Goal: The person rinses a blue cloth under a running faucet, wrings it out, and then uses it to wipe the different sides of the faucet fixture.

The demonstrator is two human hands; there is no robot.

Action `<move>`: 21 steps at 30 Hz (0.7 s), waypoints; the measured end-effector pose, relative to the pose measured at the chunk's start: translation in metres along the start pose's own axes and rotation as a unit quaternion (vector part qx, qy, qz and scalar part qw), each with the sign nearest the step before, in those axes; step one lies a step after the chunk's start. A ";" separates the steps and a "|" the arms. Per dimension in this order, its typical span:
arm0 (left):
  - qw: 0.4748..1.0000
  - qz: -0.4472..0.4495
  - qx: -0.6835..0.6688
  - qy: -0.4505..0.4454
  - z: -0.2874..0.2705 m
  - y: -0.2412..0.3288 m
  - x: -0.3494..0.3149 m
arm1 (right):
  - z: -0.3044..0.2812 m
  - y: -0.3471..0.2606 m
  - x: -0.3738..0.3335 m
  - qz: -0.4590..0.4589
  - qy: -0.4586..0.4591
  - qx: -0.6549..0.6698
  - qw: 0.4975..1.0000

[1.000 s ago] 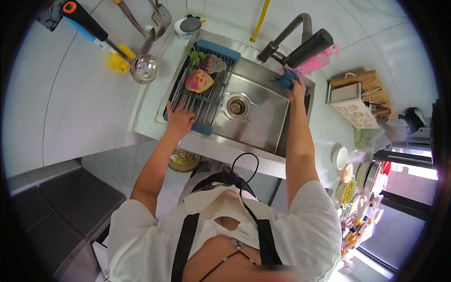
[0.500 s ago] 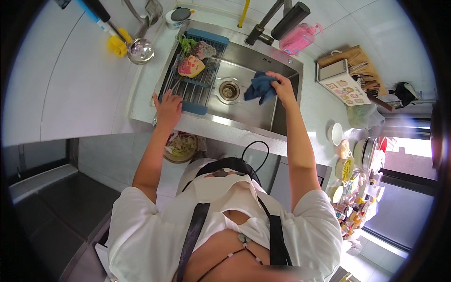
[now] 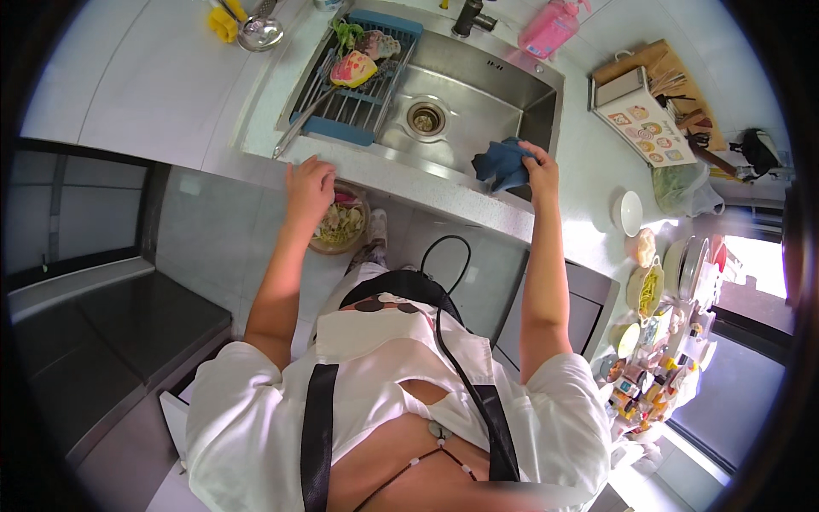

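My right hand (image 3: pixel 540 165) grips a crumpled blue cloth (image 3: pixel 502 164) at the near right corner of the steel sink (image 3: pixel 478 90), just above the counter's front edge. My left hand (image 3: pixel 309 183) rests with fingers spread on the white counter's front edge (image 3: pixel 401 179), below a blue drying rack (image 3: pixel 358 85) that spans the sink's left side and holds vegetables and a cut fruit. The drain (image 3: pixel 426 118) lies between the rack and the cloth.
A bowl of scraps (image 3: pixel 341 224) stands on the floor under my left hand. A pink bottle (image 3: pixel 550 30) and the tap are behind the sink. A cutting board, a small white bowl (image 3: pixel 631 212) and several dishes crowd the counter to the right. A ladle (image 3: pixel 256 32) lies far left.
My right hand has carried the blue cloth from the tap at the sink's back to its near right corner. My left hand slid off the rack to the counter's front edge.
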State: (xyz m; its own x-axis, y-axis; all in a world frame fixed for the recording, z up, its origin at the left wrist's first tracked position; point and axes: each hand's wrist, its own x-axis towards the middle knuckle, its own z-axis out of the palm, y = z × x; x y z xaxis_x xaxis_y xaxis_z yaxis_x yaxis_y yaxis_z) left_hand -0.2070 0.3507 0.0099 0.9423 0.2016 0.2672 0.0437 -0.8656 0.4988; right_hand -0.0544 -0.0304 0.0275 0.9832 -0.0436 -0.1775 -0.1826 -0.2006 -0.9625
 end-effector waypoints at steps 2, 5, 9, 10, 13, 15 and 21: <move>1.000 0.006 -0.010 0.002 0.005 0.002 -0.006 | 0.003 0.000 0.000 0.006 -0.016 0.020 1.000; 1.000 0.000 -0.024 -0.013 0.013 0.004 -0.006 | 0.002 0.006 0.017 0.016 -0.020 0.035 0.999; 0.998 -0.022 -0.042 -0.039 0.014 0.011 0.011 | 0.004 -0.017 0.047 0.006 -0.014 0.005 1.000; 0.998 -0.015 -0.050 -0.035 0.015 0.011 0.017 | 0.005 -0.024 0.060 -0.009 -0.012 0.002 1.000; 0.998 -0.005 -0.060 -0.029 0.018 0.008 0.038 | 0.011 -0.052 0.101 -0.042 0.009 -0.005 0.999; 0.997 0.008 -0.072 -0.019 0.020 0.005 0.051 | 0.011 -0.066 0.135 -0.029 0.016 0.075 0.997; 0.995 0.026 -0.096 0.006 0.028 -0.002 0.091 | 0.052 -0.034 0.229 -0.020 0.110 0.272 0.956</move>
State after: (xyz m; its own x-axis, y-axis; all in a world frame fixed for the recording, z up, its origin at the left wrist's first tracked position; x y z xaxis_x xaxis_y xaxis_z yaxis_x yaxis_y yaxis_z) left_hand -0.1117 0.3579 0.0097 0.9378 0.1655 0.3053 -0.0694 -0.7720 0.6318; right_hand 0.1773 0.0179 0.0091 0.9533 -0.2628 -0.1489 -0.0561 0.3305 -0.9421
